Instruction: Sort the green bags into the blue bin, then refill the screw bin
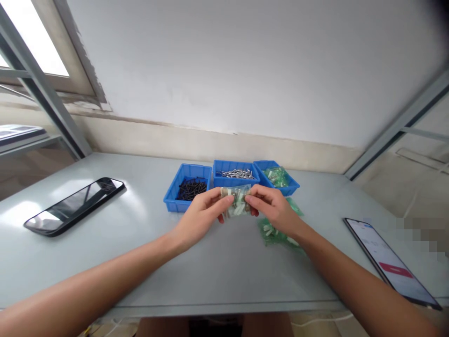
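Between my two hands is a small clear plastic bag (238, 200) with pale plugs and other small parts inside. My left hand (206, 210) pinches its left edge and my right hand (271, 206) pinches its right edge. Behind the hands stand three blue trays: the left one (170, 206) holds dark screws, the middle one (229, 165) silvery screws or nails, the right one (291, 189) green bags. More green bags (270, 233) with white pieces lie on the table beside and partly under my right forearm.
A dark phone-like device (73, 206) with a glossy top lies at the left of the grey table (217, 276). A phone (389, 262) with a lit screen is at the right. Metal frame posts rise at both sides, with a wall behind.
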{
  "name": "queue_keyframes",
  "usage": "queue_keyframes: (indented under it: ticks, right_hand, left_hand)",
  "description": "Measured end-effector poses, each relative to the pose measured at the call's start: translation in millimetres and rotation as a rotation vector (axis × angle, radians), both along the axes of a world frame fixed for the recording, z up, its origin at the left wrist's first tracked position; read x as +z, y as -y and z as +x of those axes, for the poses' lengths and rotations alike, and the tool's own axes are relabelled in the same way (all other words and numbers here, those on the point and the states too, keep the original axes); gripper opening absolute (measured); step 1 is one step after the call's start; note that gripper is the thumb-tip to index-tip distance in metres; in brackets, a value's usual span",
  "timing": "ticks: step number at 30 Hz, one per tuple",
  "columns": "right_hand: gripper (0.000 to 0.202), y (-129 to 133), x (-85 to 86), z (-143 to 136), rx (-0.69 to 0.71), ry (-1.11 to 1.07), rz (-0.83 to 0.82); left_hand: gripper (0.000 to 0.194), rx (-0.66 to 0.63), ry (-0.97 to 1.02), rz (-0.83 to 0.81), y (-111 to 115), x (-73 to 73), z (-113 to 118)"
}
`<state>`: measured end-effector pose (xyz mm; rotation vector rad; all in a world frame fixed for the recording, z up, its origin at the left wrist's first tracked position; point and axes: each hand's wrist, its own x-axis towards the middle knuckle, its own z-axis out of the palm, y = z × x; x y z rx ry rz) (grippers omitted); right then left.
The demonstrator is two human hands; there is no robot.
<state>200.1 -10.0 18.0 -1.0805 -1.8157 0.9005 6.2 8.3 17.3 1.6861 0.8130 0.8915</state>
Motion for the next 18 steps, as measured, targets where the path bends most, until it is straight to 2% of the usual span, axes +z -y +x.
queue_keyframes:
  ticks: [4,14,18]
  right_hand:
    - [0.026,-0.1,0.4,-0.5,-0.001,-0.006,0.004]
    - [0.027,-0.9,-1.0,-0.6,-0.002,-0.012,-0.006]
    - [0.019,-3.9,-5.1,-2.7,-0.157,-0.037,0.037]
  left_hand:
    - [0.020,-0.059,0.035,-0.060,0.9,-0.4,0.9]
    - [0.030,-0.008,-0.020,0.016,0.1,1.4,-0.9]
    - [0.025,0.020,0.001,-0.012,-1.5,-2.5,0.1]
